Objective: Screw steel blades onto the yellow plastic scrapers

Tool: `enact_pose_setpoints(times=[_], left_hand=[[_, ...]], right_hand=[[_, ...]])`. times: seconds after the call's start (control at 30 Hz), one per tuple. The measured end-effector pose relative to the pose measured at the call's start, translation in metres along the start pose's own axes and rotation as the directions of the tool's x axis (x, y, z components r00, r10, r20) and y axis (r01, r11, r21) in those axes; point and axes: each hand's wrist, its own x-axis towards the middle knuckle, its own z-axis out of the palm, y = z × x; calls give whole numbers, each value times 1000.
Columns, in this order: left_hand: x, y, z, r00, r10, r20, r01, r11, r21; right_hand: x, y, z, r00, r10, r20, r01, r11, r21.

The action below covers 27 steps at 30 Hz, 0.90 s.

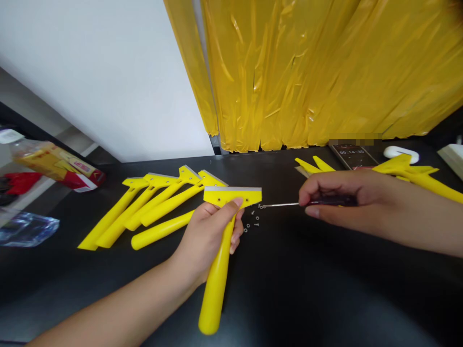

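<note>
The left hand (208, 226) is closed around the scraper (215, 284), held mid-view above the black, matte table (296, 294): a smooth yellow handle, rounded at the end, widening into a flat head with holes and a grey metal strip. The right hand (347, 197) pinches a screwdriver (284, 205), its slim shiny shaft pointing left at tiny metal nuts and screws (256, 224); whether the tip touches one, I cannot tell. More yellow scrapers (170, 204) lie fanned at left. Wrinkled, glossy yellow film (289, 72) hangs behind. A phone (352, 155) shows "00:14", its last digits unclear; the bottle's (61, 164) red-and-yellow label is too blurred to read.
</note>
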Motion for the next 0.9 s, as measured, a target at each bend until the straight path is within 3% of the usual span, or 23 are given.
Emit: enact_pose_setpoints(times=[0.1, 0.23, 0.6, 0.9], left_hand=[[-1, 0, 1, 1000, 20, -2, -20, 1000, 15], [-1, -1, 0, 999, 31, -7, -31, 999, 29], [-1, 0, 1, 1000, 29, -7, -29, 999, 27], [-1, -1, 1, 1000, 20, -4, -20, 1000, 22]], right_hand=[[0, -7, -4, 999, 8, -54, -1, 993, 119], [5, -2, 3, 995, -27, -97, 41, 988, 149], [18, 13, 22, 999, -10, 42, 6, 995, 100], [20, 15, 24, 999, -4, 45, -1, 993, 114]])
